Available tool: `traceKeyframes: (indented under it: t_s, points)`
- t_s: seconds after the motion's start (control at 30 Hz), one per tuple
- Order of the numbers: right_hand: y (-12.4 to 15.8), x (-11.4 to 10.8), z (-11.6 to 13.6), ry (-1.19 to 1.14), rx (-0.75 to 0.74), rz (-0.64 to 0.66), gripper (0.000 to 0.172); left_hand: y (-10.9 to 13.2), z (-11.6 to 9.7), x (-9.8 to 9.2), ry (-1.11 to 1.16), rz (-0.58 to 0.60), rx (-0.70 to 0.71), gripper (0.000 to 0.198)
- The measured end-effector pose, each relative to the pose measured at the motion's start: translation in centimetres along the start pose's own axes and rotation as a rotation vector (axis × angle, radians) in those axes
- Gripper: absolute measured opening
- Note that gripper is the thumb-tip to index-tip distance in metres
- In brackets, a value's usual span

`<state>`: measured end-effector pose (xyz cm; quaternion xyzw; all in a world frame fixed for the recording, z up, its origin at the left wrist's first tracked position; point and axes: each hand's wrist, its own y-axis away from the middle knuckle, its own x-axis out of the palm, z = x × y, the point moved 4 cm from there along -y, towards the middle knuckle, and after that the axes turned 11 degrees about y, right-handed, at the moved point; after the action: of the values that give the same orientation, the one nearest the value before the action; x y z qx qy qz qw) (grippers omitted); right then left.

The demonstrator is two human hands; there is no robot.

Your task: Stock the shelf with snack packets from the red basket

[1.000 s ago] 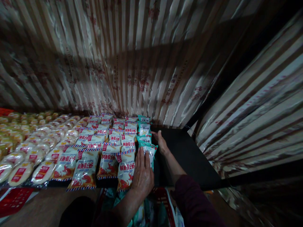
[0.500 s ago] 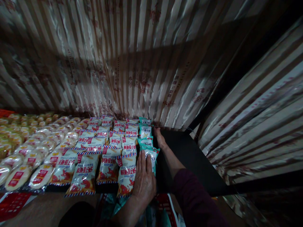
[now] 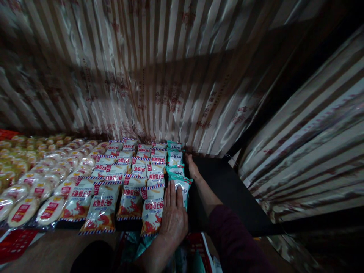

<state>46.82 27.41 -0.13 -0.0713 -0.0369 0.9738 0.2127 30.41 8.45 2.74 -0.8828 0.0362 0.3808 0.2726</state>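
Observation:
A row of teal and white snack bags (image 3: pixel 174 158) runs from the back of the black shelf (image 3: pixel 227 189) toward me. My left hand (image 3: pixel 174 212) lies flat with fingers stretched out on the front teal bag (image 3: pixel 184 189), covering part of it. Farther back, my right hand (image 3: pixel 192 167) stands on edge along the right side of the teal row, its fingers straight and holding nothing. Left of my left hand are several white snack bags with red lettering (image 3: pixel 153 204), set in overlapping rows.
Clear-wrapped round pale snacks (image 3: pixel 51 209) fill the shelf's left part, with yellowish packs (image 3: pixel 11 167) beyond. Striped plastic sheeting (image 3: pixel 159 76) hangs behind, and more sheeting (image 3: pixel 307 159) covers the right side. Below the front edge is a box (image 3: pixel 203 250) with teal packs.
Both hands keep nearly the same place and pose against the teal bags. The view has shifted very slightly; no bag has visibly moved on the shelf.

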Motion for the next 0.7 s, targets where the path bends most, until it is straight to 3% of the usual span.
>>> traceKeyframes:
  t_s: [0.17,0.3,0.53,0.7]
  points:
    - [1.9,-1.6,0.3,0.019,0.12,0.017,0.07,-0.1,-0.3,-0.5,-0.027,0.006,0.029,0.082]
    - [4.9,-3.6,1.1,0.036,0.078,-0.044,0.07,0.0,-0.5,-0.9,-0.043,0.011,0.03,0.077]
    - [13.8,-5.6,2.0,0.155,-0.011,-0.181,0.069,0.3,-1.1,-1.3,-0.05,0.031,0.053,0.068]
    - [19.8,-5.3,1.8,0.287,-0.057,-0.161,0.063,2.8,-1.0,-3.0,-0.061,-0.005,0.033,0.065]
